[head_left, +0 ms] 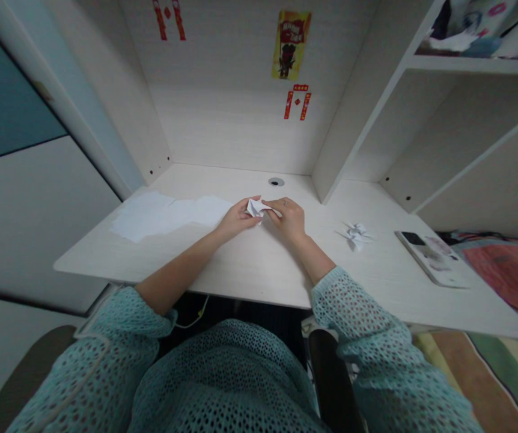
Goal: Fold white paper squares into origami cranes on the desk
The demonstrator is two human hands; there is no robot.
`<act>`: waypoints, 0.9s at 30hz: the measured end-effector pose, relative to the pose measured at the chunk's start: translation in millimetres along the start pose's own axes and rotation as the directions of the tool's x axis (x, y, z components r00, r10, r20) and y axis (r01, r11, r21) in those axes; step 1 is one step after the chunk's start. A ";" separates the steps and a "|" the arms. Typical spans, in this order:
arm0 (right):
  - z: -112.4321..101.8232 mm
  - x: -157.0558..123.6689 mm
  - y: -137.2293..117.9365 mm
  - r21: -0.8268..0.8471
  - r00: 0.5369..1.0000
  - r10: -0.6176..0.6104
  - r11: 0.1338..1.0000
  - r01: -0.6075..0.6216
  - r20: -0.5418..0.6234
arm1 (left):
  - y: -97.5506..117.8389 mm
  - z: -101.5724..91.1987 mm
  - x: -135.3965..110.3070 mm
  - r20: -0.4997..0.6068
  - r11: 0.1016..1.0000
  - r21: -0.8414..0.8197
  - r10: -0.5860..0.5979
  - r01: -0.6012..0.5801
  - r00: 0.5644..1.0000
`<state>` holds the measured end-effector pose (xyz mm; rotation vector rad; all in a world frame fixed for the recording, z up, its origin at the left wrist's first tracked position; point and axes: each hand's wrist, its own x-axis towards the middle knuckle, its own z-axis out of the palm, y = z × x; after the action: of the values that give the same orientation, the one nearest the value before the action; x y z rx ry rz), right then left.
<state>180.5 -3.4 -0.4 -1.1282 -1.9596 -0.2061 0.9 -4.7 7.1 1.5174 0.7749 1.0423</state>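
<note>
Between my two hands, a little above the desk [250, 264], is a small piece of folded white paper [255, 208] with pointed corners. My left hand [237, 218] grips its left side, thumb and fingers around it. The fingers of my right hand [289, 218] pinch its right edge. White paper sheets [164, 213] lie flat on the desk beyond my left forearm. To the right of my right hand rests a small cluster of folded white paper pieces [356, 236] with thin points. Its exact shape is too small to make out.
A phone [432, 258] lies on the desk at the right. Behind my hands is a round cable hole [276, 181] near the back panel. An upright divider [358, 120] stands right of it, with a loaded shelf [479, 63] above. A striped cloth [479, 373] is at lower right.
</note>
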 end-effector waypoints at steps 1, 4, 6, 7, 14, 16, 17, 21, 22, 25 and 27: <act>-0.1 -0.1 0.5 -0.002 1.000 0.018 1.000 -0.018 0.018 | 0.0 -1.1 0.4 0.010 1.000 0.002 0.003 -0.004 1.000; -0.5 -0.6 0.9 -0.004 0.997 0.060 0.998 -0.060 0.053 | -2.9 -4.1 2.4 0.033 0.999 0.044 0.021 -0.023 0.999; -0.6 -0.9 0.8 -0.001 0.995 0.084 0.996 -0.085 0.059 | -7.0 -5.5 4.5 0.020 0.993 0.104 0.050 -0.052 0.999; -0.6 -1.0 0.7 -0.002 0.993 0.096 0.995 -0.096 0.062 | -9.2 -5.9 5.7 -0.008 0.987 0.142 0.075 -0.073 0.997; 0.3 -0.5 0.4 0.038 0.989 0.115 0.992 -0.119 0.088 | -15.5 -7.2 7.9 -0.064 0.927 0.341 0.187 -0.154 0.980; -0.2 0.1 -0.7 0.095 0.990 0.112 0.988 -0.120 0.085 | -13.7 -8.4 5.5 -0.114 0.876 0.463 0.212 -0.137 0.971; -0.7 0.4 -1.6 0.131 0.991 0.107 0.984 -0.118 0.085 | -12.4 -9.0 3.9 -0.142 0.839 0.532 0.221 -0.114 0.965; -0.8 0.9 -7.8 0.322 0.991 0.021 0.945 -0.064 0.135 | -6.5 -9.1 -2.0 -0.194 0.702 0.712 0.237 -0.030 0.952; 0.2 0.7 -9.4 0.369 0.989 0.007 0.927 -0.061 0.147 | -5.1 -8.5 -3.0 -0.189 0.681 0.732 0.236 -0.024 0.953; 5.6 -0.1 -11.8 0.458 0.989 0.042 0.883 -0.105 0.145 | -1.5 -6.5 -4.9 -0.152 0.634 0.773 0.227 -0.028 0.962; 9.8 -0.5 -11.0 0.483 0.986 0.084 0.864 -0.142 0.141 | 0.2 -5.5 -5.6 -0.130 0.616 0.787 0.220 -0.034 0.967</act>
<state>166.4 -5.1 -4.2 -0.9209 -1.8846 0.4150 -6.4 -7.5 6.3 2.2530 1.4249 1.0334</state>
